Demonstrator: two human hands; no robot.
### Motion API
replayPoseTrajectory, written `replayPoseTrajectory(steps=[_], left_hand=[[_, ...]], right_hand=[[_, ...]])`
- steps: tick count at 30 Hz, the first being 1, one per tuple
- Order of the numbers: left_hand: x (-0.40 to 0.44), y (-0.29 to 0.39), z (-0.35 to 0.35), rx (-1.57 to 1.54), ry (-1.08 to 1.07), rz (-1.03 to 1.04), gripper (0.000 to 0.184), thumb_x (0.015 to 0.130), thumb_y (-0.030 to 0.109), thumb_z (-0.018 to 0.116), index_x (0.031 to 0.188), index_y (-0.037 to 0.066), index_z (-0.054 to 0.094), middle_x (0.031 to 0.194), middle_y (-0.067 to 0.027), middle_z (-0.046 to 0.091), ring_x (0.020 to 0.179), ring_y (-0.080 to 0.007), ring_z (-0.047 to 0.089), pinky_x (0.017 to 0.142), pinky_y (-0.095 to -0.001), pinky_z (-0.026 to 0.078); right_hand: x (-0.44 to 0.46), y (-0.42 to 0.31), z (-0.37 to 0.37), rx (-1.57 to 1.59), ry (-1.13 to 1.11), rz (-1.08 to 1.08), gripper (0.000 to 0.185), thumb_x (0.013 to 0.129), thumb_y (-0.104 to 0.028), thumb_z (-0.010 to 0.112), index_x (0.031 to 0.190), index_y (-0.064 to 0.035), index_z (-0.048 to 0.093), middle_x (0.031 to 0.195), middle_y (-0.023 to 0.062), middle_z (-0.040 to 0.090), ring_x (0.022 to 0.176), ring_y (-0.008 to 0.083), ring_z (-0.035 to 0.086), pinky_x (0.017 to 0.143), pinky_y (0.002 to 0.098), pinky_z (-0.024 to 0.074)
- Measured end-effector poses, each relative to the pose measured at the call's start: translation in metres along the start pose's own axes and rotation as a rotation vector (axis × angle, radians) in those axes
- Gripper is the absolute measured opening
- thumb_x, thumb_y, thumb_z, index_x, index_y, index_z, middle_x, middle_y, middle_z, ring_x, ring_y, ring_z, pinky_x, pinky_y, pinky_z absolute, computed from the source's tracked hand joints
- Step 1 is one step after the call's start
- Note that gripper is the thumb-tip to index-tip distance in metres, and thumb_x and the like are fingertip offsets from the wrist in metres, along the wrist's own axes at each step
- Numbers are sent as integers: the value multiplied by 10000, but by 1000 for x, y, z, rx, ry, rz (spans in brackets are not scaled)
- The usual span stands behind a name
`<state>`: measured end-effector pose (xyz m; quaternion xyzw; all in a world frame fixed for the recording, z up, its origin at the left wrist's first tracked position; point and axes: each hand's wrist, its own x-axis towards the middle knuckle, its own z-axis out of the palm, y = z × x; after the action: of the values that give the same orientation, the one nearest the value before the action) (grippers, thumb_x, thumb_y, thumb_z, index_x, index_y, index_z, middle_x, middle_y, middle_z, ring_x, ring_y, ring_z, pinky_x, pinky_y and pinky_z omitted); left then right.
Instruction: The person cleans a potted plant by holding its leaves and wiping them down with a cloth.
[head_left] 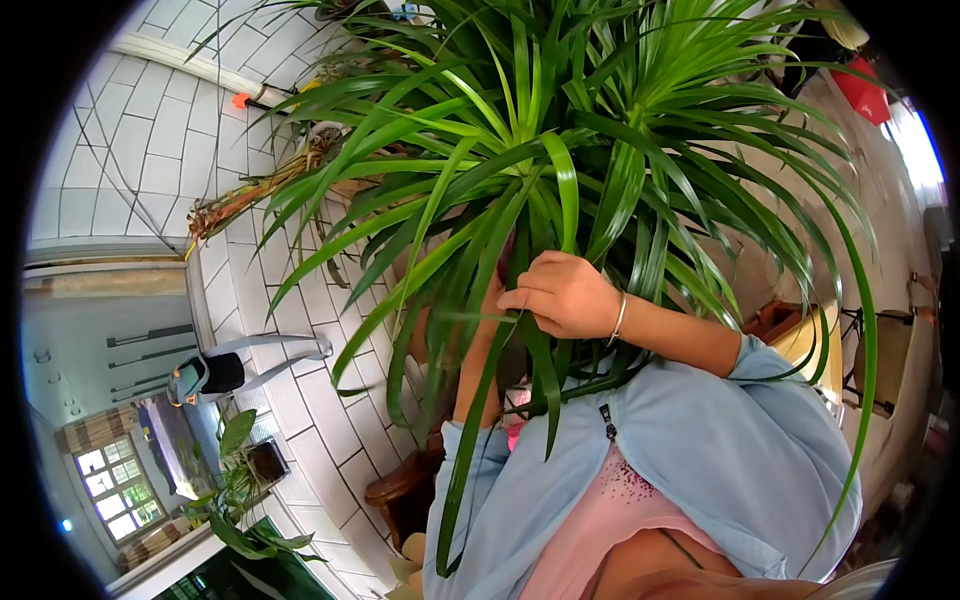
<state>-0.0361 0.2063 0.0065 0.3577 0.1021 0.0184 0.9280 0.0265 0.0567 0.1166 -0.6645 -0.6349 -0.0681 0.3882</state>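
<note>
A large plant with long, narrow green leaves point(565, 190) fills the upper middle of the view. My right hand point(565, 295), with a bracelet at its wrist, is among the lower leaves, its fingers curled and pressed together on a leaf. A thin, blurred green strip runs left from those fingertips. My left forearm point(475, 385) rises behind hanging leaves. Of my left hand point(497, 285) only a little shows, close to my right fingertips, and leaves hide its fingers.
A white tiled wall point(300, 400) is on the left, with a grey strap and pouch point(215, 375). Below them is a smaller potted plant point(240, 480). Dried stalks point(245, 205) stick out at upper left. A red object point(860, 90) is at upper right, and a brown wooden piece point(400, 490) at lower centre.
</note>
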Motion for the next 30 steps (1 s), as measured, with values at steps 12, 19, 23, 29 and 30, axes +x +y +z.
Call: replayPoseTrajectory(steps=[12,19,23,29,30], left_hand=[[3,9,19,362,18,69,326,943,185,525,1216,8,505,1113,-124,564,984,-222,581,837,-338,492],[-8,16,31,542,55,122,326,944,177,528,1212,-7,503,1118,-132,570,976,-217,588,832,-331,499],[-11,23,37,702,102,167,327,945,173,529,1210,-16,502,1120,-136,573,971,-214,592,830,-326,503],[-50,29,76,912,170,281,328,947,167,532,1207,-30,500,1124,-143,578,964,-209,599,826,-320,509],[-54,32,81,920,193,299,328,947,166,532,1206,-32,500,1125,-144,579,963,-208,600,825,-319,510]], right_hand=[[-5,2,2,23,31,-19,443,610,13,646,1032,-113,609,804,48,585,715,256,577,735,360,510],[-8,4,-5,57,31,0,437,612,7,651,1030,-113,608,804,47,587,713,255,580,729,359,513],[-8,2,-2,78,35,8,428,624,-55,677,1039,-139,615,818,52,601,717,259,594,714,364,509],[-12,-6,-15,254,-89,113,454,744,-262,677,1158,-138,539,965,100,607,863,313,590,740,422,470],[-18,-5,-22,222,-43,107,411,805,-265,632,1164,-107,510,945,107,592,846,321,579,723,422,458]])
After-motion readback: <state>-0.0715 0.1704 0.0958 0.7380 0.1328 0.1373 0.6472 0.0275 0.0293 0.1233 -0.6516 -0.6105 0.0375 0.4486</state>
